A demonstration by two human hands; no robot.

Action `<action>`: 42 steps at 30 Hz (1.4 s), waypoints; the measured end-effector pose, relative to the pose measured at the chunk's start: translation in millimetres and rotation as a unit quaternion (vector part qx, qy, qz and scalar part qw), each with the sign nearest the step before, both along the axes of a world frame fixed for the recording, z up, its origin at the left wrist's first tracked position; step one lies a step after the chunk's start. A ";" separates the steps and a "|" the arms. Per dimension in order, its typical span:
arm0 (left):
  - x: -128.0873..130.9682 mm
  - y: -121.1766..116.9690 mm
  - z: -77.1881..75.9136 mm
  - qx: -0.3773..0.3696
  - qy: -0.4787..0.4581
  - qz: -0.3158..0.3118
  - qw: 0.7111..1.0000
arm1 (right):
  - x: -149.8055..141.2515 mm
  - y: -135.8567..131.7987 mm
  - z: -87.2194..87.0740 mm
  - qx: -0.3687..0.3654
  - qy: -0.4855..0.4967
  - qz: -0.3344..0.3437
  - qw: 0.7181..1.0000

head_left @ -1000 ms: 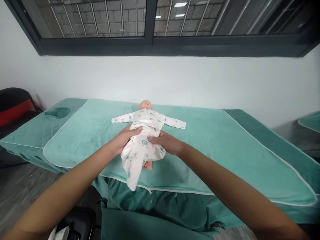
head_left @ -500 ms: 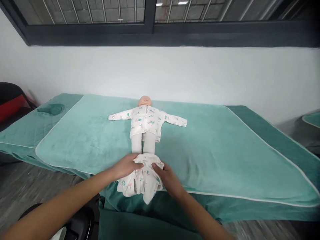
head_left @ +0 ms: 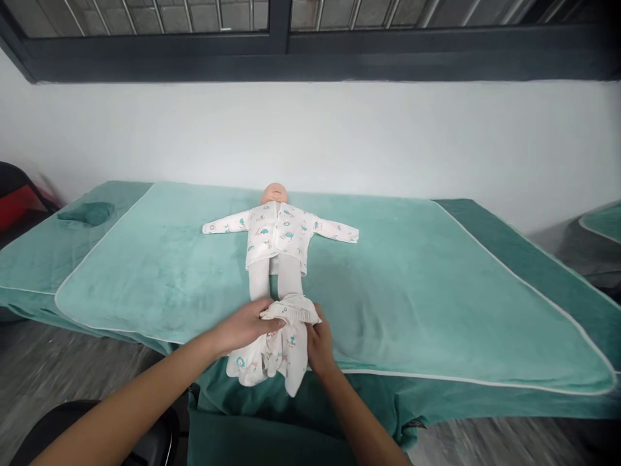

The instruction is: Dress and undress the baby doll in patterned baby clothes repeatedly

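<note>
The pants (head_left: 295,346) are lying bunched over the lower legs of the doll (head_left: 275,193), between the two gripping hands, though whether the waistband is encircling those legs or just covering them cannot be told. To the doll's left in the view, the left hand (head_left: 245,328) is pinching the waistband between thumb and fingers, while on the other side the right hand (head_left: 320,343) is clasping its opposite edge, fingertips partly hidden. The shirt (head_left: 264,236) is covering the doll's torso and outstretched arms, and the bed (head_left: 412,291) is supporting the doll.
</note>
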State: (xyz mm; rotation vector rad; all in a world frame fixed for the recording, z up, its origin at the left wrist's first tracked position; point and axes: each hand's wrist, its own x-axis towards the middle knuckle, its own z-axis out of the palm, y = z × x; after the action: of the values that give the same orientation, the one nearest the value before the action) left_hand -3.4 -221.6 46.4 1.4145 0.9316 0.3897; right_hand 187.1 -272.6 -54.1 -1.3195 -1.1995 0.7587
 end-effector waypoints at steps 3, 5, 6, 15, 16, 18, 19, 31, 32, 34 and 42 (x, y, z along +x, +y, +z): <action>-2.4 15.8 4.6 -0.101 -0.025 -0.065 0.992 | 10.9 20.8 3.0 0.040 -0.016 0.005 0.999; -2.9 31.1 6.8 -0.130 -0.037 -0.091 0.987 | 15.4 34.2 5.0 0.046 -0.032 0.010 0.998; -2.4 39.4 7.9 -0.133 -0.032 -0.100 0.986 | 16.5 40.0 6.0 0.044 -0.038 0.006 0.998; 35.0 94.1 19.5 0.259 0.131 0.011 0.957 | 18.3 94.4 14.1 0.014 -0.008 -0.058 0.998; 40.7 97.0 18.8 0.287 0.136 0.029 0.948 | 20.6 103.5 15.5 0.016 -0.003 -0.060 0.998; 50.5 102.0 15.7 0.328 0.137 0.063 0.933 | 26.6 120.8 18.8 0.018 -0.005 -0.062 0.998; 54.0 104.2 13.7 0.341 0.132 0.082 0.927 | 30.0 128.1 20.6 0.018 -0.012 -0.062 0.998; 6.5 116.5 3.3 -0.006 -0.121 0.094 0.988 | 46.0 123.6 32.1 0.085 -0.061 0.010 0.995; 6.5 116.0 4.0 -0.021 -0.142 0.104 0.984 | 45.6 121.9 40.1 0.099 -0.077 0.036 0.991; 12.3 114.3 6.5 -0.030 -0.173 0.121 0.977 | 42.2 120.8 61.5 0.094 -0.101 0.094 0.986; 30.0 108.7 19.2 0.084 -0.124 0.088 0.985 | 28.5 134.0 120.1 -0.049 -0.087 0.225 0.969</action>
State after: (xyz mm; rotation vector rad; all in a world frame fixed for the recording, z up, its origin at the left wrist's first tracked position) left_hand 26.5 -112.9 65.6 1.4001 0.8369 0.7745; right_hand 215.6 -138.6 66.0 -1.2257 -1.6518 1.0510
